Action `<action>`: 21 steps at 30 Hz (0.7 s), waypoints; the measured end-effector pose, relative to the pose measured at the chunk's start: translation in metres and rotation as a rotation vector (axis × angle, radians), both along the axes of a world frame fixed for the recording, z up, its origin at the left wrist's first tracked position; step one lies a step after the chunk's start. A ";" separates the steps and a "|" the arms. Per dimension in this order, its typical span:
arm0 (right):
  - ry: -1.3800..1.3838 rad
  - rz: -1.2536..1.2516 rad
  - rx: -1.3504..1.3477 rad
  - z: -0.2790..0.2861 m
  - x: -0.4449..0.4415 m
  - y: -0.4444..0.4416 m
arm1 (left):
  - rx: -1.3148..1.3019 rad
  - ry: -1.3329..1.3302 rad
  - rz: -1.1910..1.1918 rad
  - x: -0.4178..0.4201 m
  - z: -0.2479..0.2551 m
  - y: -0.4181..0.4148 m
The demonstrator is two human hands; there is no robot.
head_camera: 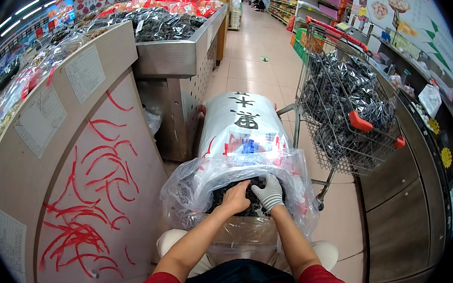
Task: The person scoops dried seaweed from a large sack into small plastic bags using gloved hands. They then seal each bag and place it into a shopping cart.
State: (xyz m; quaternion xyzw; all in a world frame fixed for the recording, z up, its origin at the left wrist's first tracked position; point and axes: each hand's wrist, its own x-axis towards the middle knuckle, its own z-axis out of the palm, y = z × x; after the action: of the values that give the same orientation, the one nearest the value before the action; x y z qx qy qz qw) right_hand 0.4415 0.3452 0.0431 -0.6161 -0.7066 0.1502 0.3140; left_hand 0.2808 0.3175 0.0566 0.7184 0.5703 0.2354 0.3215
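A large white woven sack [248, 123] with dark printed characters lies on the floor before me, its mouth toward me. A clear plastic liner [186, 182] spreads around the opening. Inside is a mass of dark dried food [259, 205], perhaps black fungus. My bare left hand [237, 198] reaches into it, fingers pointing forward and partly hidden. My right hand [269, 192], in a grey striped knit glove, rests on the dark pieces just beside it, thumb spread from the fingers. Whether either hand holds any pieces cannot be made out. Below the opening is a brown-taped edge [245, 230].
To the right stands a metal shopping cart [346, 111] filled with clear bags of dark goods. At left are a panel with red marks [96, 195] and a metal display bin [169, 55] of bagged goods. A counter [402, 213] lines the right side; people crouch far down the aisle.
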 end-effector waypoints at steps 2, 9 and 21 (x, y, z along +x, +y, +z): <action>-0.027 0.095 -0.027 -0.011 0.009 0.005 | 0.031 -0.026 -0.117 -0.003 0.010 -0.003; 0.299 0.269 -0.295 -0.051 0.035 0.014 | 0.296 -0.247 -0.224 -0.006 0.018 -0.004; 0.524 -0.019 -0.165 0.031 0.084 -0.006 | 0.396 -0.288 -0.191 -0.001 0.005 -0.018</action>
State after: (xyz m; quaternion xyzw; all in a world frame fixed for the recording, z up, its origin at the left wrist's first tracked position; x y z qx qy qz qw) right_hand 0.5259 0.3389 0.0738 -0.5863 -0.5809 0.3586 0.4361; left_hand 0.2795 0.2992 0.0619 0.7770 0.3910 0.4107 0.2732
